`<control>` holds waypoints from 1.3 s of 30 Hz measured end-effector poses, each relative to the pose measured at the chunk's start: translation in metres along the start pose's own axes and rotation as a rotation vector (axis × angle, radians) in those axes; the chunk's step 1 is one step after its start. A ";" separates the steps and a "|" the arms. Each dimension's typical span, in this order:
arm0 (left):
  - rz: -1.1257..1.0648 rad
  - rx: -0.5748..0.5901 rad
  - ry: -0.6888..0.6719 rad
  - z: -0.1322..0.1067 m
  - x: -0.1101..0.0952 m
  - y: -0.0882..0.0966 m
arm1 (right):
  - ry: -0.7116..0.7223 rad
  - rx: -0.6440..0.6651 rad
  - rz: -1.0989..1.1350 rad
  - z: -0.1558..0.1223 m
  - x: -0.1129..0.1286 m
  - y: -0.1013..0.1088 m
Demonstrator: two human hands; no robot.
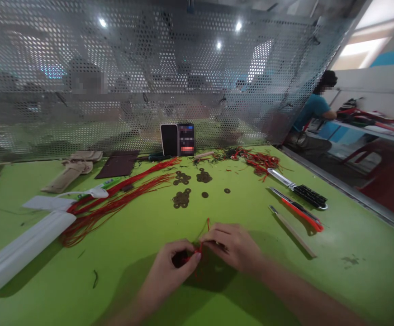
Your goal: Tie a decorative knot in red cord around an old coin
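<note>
A red cord (pixel 201 246) runs between my two hands, just above the green table (pixel 142 280). My left hand (pixel 173 266) pinches it between thumb and forefinger. On the other side, my right hand (pixel 232 246) has its fingertips closed on the same cord, and one end sticks up past them. How the cord is looped or knotted between the fingers is too small to make out. Beyond the hands lie several dark round coins with holes, in small piles (pixel 182 199) and two apart, one being a single coin (pixel 205 194).
Long red cords (pixel 115 201) lie at left beside a white tube-shaped object (pixel 27 251). At right are a brush (pixel 307 194), an orange-handled tool (pixel 301 215) and a thin stick (pixel 293 233). Cord scraps (pixel 261 162) and two phones (pixel 169 140) stand at the back, before a perforated screen. A person sits far right.
</note>
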State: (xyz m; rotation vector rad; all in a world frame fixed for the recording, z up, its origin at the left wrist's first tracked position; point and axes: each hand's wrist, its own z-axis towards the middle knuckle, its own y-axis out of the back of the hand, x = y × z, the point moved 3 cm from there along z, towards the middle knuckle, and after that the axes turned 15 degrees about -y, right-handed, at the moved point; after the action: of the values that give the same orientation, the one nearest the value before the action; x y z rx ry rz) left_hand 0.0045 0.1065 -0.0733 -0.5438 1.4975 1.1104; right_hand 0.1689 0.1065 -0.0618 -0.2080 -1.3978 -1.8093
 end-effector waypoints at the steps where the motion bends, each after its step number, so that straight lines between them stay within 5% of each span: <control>1: -0.003 0.018 -0.004 0.000 0.000 -0.001 | -0.026 -0.016 0.014 0.001 -0.002 0.001; 18: 0.161 0.167 -0.078 -0.001 -0.002 -0.004 | -0.324 -0.200 0.091 0.008 -0.029 0.012; 24: 0.108 0.004 -0.119 -0.001 -0.001 0.000 | -0.365 -0.220 0.180 0.007 -0.032 0.013; 31: 0.037 -0.150 -0.109 0.002 -0.006 0.010 | -0.113 0.133 0.003 -0.002 -0.004 -0.005; 39: -0.029 -0.213 -0.104 0.001 -0.005 0.009 | -0.108 0.206 -0.049 -0.005 0.002 -0.016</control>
State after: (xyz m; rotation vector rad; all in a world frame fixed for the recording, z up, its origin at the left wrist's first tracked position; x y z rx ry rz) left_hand -0.0008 0.1104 -0.0660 -0.6420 1.2855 1.2645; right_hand 0.1583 0.1024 -0.0743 -0.1676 -1.6667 -1.7001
